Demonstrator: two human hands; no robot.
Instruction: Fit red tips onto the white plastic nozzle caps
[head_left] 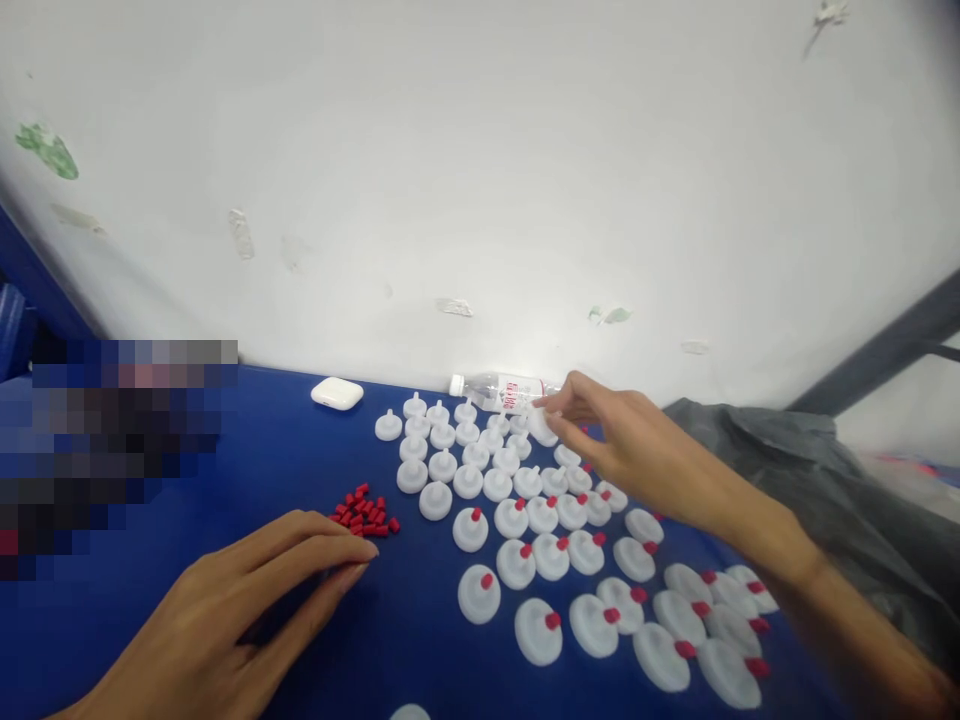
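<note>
My right hand (611,425) reaches to the back of the table, thumb and fingers closed on a white plastic disc with a stem (541,428); whether it is lifted I cannot tell. My left hand (255,590) is at the front left, beside a small pile of red caps (365,512). Its thumb and fingertips come together, and anything between them is hidden. Several bare-stemmed white discs (436,501) stand in rows at the middle. Nearer and to the right, several white discs with red caps on their stems (538,632) lie tilted.
A clear bottle with a red-and-white label (495,390) lies along the wall (480,180). A white rounded case (337,394) sits at the back left of the blue table (285,440). Dark grey cloth (750,440) is at the right, and a blurred-out area covers the left.
</note>
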